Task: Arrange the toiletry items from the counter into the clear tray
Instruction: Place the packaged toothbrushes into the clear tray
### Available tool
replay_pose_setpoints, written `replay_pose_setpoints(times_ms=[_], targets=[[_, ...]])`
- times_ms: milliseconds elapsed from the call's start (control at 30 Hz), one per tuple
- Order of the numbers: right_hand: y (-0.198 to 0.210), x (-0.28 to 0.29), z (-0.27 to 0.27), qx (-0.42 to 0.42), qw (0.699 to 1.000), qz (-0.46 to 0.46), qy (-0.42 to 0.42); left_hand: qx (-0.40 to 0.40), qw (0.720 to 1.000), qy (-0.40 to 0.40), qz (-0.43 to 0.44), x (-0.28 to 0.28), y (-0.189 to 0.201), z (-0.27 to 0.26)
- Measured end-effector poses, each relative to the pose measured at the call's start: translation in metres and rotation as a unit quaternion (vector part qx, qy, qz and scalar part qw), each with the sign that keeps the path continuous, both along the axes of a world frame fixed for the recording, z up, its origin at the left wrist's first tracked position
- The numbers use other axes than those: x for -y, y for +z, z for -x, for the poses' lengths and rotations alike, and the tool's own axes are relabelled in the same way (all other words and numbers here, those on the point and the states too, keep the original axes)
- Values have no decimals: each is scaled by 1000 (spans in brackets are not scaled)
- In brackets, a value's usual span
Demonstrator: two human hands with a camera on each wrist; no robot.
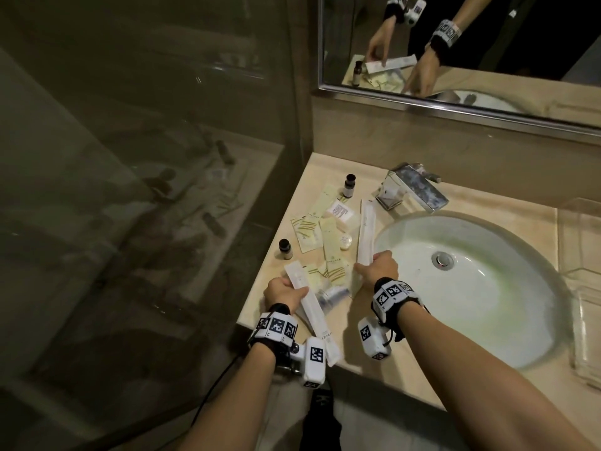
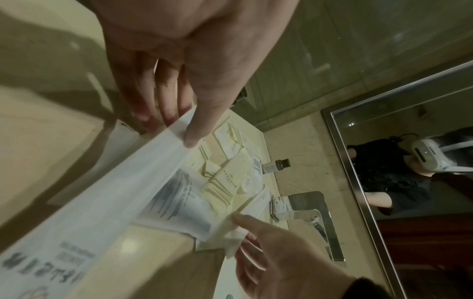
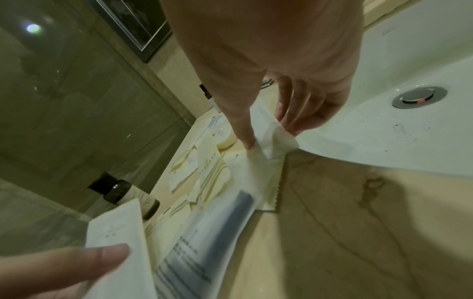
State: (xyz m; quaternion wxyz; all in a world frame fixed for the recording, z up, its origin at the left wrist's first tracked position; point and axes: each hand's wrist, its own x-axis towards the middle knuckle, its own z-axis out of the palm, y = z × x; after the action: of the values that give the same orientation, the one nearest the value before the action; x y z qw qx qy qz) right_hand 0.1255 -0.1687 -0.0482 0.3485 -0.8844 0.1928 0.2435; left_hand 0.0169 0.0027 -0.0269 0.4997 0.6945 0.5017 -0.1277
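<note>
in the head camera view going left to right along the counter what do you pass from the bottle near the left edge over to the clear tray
Small dark-capped bottle → long white packet pinched by the right hand → sink basin with its drain → clear tray at the far right.

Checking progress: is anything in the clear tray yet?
No: the tray right of the sink holds nothing.

I stand in a hotel-style bathroom: a beige marble counter (image 1: 422, 379) with a white sunken basin (image 1: 487, 288), chrome faucet (image 1: 413, 190), framed wall mirror (image 1: 455, 43), glass partition (image 1: 130, 157), small guest toiletries (image 1: 325, 242).
</note>
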Motion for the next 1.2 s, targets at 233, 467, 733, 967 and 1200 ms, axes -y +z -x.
replay_pose_setpoints(times_ms=[233, 467, 733, 967, 1200], targets=[[8, 13, 0, -2, 1000, -25, 12, 63, 997, 20, 26, 2, 11, 1], [35, 32, 18, 54, 994, -97, 3, 97, 995, -19, -15, 12, 39, 3], [78, 94, 60, 104, 964, -244, -13, 148, 987, -44, -38, 70, 89, 16], [128, 197, 108, 127, 922, -366, -14, 235, 971, -42, 16, 165, 130, 38], [162, 301, 146, 125, 898, -419, -52, 309, 936, -16, 167, 261, 152, 54]])
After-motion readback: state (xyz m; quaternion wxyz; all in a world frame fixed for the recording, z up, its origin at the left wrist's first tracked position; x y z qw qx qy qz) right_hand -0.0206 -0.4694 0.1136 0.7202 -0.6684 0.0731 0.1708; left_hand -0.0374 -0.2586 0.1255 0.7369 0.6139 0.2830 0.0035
